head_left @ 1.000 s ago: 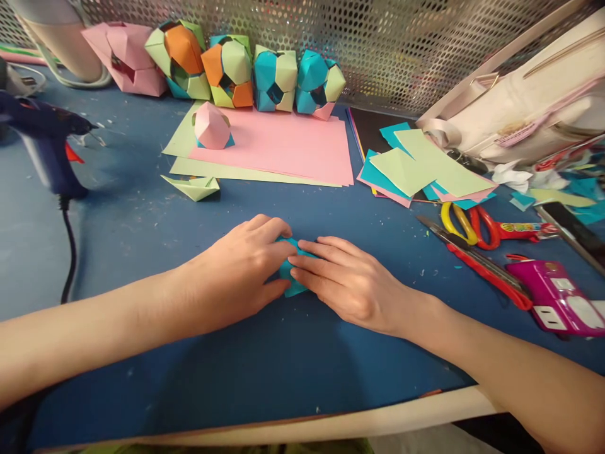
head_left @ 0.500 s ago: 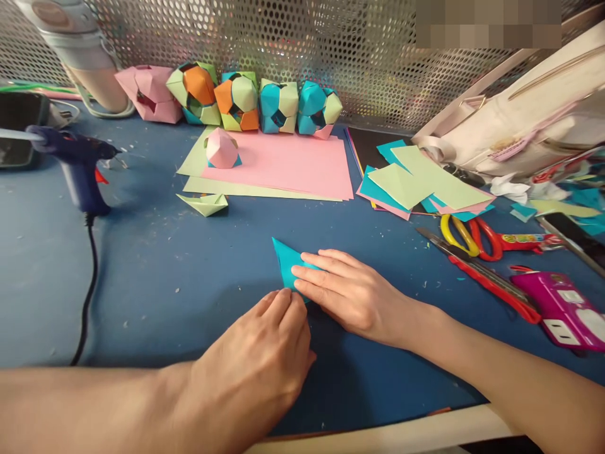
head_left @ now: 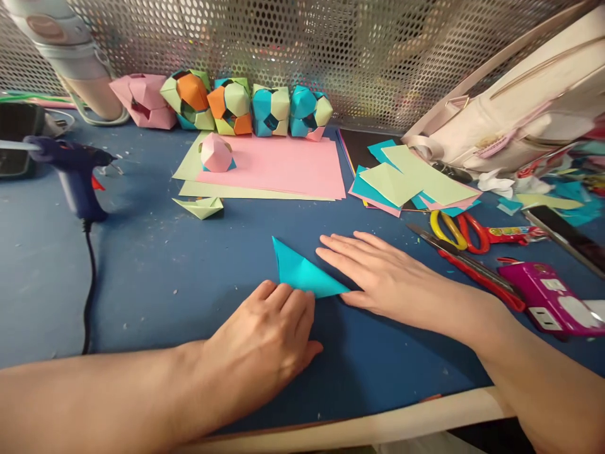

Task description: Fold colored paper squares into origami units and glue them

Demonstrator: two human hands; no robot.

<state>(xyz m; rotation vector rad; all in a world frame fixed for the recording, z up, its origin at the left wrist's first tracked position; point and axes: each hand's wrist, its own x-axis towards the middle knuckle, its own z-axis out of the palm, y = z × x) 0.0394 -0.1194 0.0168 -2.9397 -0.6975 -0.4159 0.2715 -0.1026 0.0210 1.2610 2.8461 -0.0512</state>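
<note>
As seen in the head view, working at a blue tabletop (head_left: 227,252), with a folded turquoise paper triangle (head_left: 302,274) lying between both hands. Have the left hand (head_left: 269,337) curled, knuckles up, at the triangle's lower left edge, with the thumb out to the right. Cannot tell whether pinching the paper there, with the fingertips hidden. Have the right hand (head_left: 385,274) open and palm down, fingers stretched out, thumb at the triangle's right corner. Beyond the left hand and well apart from it, see a folded light-green paper piece (head_left: 201,207). Behind that, find a pink paper sheet (head_left: 283,170) over light-green sheets (head_left: 212,190), with a small pink origami ball (head_left: 216,153) on top near the left end. Farther back, count five larger origami balls (head_left: 236,99) in a row before a perforated metal panel (head_left: 265,44). To the left, note a dark-blue hot-glue gun (head_left: 78,183) with a black cord (head_left: 89,284). To the right, see overlapping cut paper pieces (head_left: 392,183), then scissors (head_left: 483,238) with yellow and red handles just beside a red utility knife (head_left: 486,275). Farther right, find a magenta plastic object (head_left: 543,296) near a smartphone (head_left: 567,236).
</note>
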